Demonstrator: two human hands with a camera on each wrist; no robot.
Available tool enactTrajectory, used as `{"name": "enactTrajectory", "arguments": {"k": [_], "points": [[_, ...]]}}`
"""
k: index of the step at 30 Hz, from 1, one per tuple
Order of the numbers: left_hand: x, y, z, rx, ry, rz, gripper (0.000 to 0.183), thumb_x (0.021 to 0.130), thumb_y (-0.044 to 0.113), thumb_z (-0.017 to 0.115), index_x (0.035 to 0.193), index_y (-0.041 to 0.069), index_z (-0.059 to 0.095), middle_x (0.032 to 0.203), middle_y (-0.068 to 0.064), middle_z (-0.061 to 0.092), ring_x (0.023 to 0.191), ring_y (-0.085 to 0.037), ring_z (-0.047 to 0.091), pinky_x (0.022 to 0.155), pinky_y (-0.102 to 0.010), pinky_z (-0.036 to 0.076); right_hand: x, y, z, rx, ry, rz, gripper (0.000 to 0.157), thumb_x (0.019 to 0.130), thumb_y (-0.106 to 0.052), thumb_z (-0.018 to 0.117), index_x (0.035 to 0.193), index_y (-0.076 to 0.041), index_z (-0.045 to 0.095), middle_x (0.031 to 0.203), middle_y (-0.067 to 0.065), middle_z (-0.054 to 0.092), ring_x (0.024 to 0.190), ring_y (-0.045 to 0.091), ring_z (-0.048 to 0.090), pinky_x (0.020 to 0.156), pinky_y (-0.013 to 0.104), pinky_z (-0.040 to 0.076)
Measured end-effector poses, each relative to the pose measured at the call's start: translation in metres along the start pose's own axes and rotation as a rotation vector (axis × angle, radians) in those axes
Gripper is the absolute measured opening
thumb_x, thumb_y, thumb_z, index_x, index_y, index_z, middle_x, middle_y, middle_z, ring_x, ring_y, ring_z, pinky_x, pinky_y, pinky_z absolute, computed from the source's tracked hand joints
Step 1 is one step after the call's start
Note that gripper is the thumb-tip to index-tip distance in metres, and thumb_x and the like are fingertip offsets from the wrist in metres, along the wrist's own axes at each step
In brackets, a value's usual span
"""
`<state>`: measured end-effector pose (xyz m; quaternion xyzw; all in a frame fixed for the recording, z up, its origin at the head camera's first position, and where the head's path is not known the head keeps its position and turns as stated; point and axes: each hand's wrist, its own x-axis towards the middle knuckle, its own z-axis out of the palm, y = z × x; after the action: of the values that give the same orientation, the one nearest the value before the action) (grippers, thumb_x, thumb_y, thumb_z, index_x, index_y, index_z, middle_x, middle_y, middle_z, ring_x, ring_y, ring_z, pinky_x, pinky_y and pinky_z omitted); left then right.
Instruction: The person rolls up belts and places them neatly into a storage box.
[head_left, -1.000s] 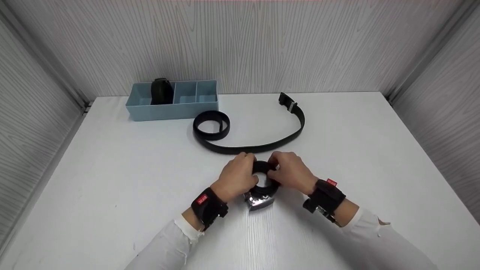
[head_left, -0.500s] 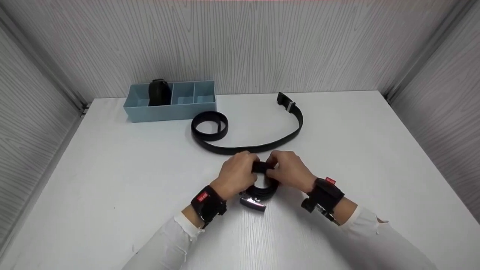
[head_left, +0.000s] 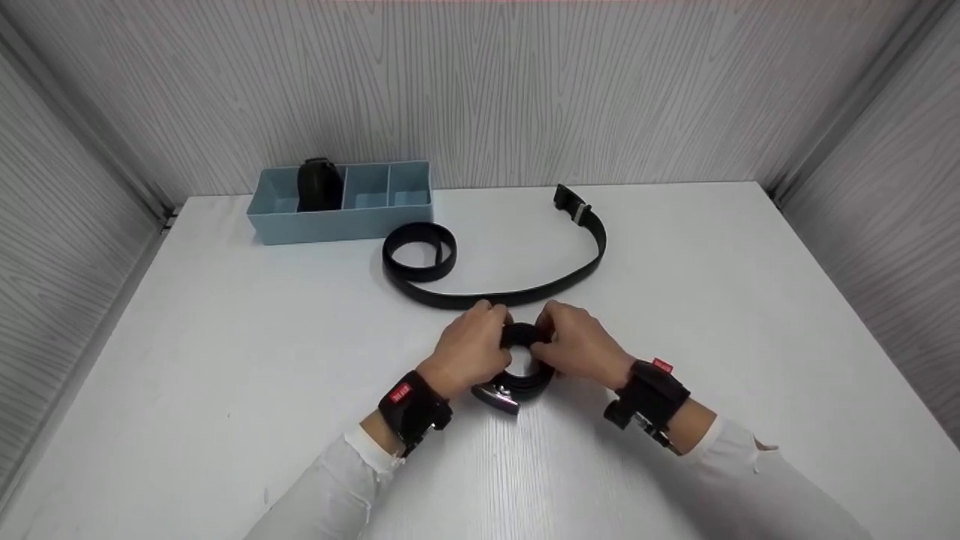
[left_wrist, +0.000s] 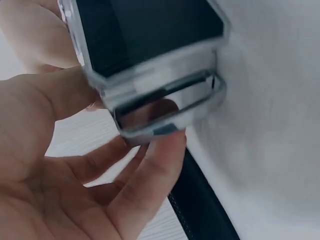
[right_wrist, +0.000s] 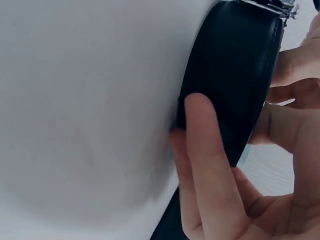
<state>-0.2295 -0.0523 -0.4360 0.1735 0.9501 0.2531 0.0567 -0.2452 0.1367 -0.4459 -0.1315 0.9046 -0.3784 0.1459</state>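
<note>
A black belt rolled into a tight coil [head_left: 529, 388] stands on its edge on the white table, between my two hands. Its shiny metal buckle [head_left: 496, 399] sticks out at the near left of the coil; the left wrist view shows the buckle [left_wrist: 150, 95] close up. My left hand [head_left: 466, 349] grips the coil's left side, thumb inside the ring and fingers outside. On the right side my right hand [head_left: 581, 343] pinches the coil the same way. In the right wrist view, fingers [right_wrist: 205, 135] press the belt's outer face.
Behind the hands a second black belt [head_left: 517, 298] lies on edge, partly coiled at its left end, its buckle [head_left: 571, 202] at the back. A blue divided box [head_left: 341, 225] at the back left holds a rolled black belt [head_left: 320, 185]. Wood-grain walls enclose the table.
The buckle has swung leftward round the coil, toward my left hand, as the coil turns between both hands. The hands have shifted only slightly.
</note>
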Motion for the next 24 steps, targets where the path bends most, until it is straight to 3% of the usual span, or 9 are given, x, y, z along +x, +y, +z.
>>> {"name": "enactTrajectory", "arguments": {"k": [5, 9, 13, 19, 24], "points": [[0.003, -0.001, 0.002, 0.008, 0.013, 0.077, 0.03, 0.082, -0.002, 0.075, 0.112, 0.002, 0.072, 0.106, -0.012, 0.065, 0.097, -0.025, 0.063, 0.082, -0.044, 0.055, 0.0, 0.001, -0.001, -0.019, 0.008, -0.032, 0.014, 0.088, -0.005, 0.071, 0.1, -0.003, 0.064, 0.092, 0.009, 0.068, 0.058, 0.016, 0.065, 0.053, 0.032, 0.054], [0.003, 0.0, 0.003, 0.005, 0.023, 0.078, 0.028, 0.083, -0.001, 0.075, 0.11, 0.004, 0.072, 0.105, -0.01, 0.067, 0.096, -0.024, 0.064, 0.08, -0.044, 0.055, -0.001, 0.001, 0.001, -0.015, 0.017, -0.037, 0.011, 0.088, -0.004, 0.071, 0.097, -0.003, 0.064, 0.089, 0.008, 0.068, 0.057, 0.015, 0.064, 0.052, 0.032, 0.054], [0.0, 0.0, -0.002, 0.034, 0.009, 0.027, 0.026, 0.084, 0.008, 0.079, 0.107, 0.002, 0.069, 0.102, -0.011, 0.066, 0.093, -0.025, 0.064, 0.077, -0.044, 0.055, 0.0, 0.0, 0.002, -0.034, 0.024, -0.034, 0.01, 0.088, -0.004, 0.072, 0.095, -0.003, 0.064, 0.093, 0.009, 0.066, 0.059, 0.016, 0.064, 0.053, 0.032, 0.054], [-0.006, -0.001, -0.013, 0.103, -0.039, -0.116, 0.031, 0.082, 0.024, 0.084, 0.097, 0.005, 0.064, 0.093, -0.007, 0.061, 0.085, -0.025, 0.061, 0.071, -0.045, 0.052, -0.001, 0.001, 0.005, -0.034, 0.032, -0.027, 0.011, 0.089, -0.004, 0.072, 0.095, -0.002, 0.062, 0.097, 0.011, 0.061, 0.058, 0.018, 0.065, 0.052, 0.033, 0.055], [-0.002, -0.003, -0.014, 0.104, -0.079, -0.143, 0.029, 0.081, 0.024, 0.083, 0.093, 0.006, 0.064, 0.089, -0.006, 0.063, 0.079, -0.025, 0.062, 0.067, -0.042, 0.05, -0.003, 0.002, 0.007, -0.023, 0.04, -0.029, 0.012, 0.09, -0.007, 0.071, 0.095, -0.003, 0.061, 0.095, 0.011, 0.063, 0.057, 0.017, 0.064, 0.052, 0.033, 0.054]]}}
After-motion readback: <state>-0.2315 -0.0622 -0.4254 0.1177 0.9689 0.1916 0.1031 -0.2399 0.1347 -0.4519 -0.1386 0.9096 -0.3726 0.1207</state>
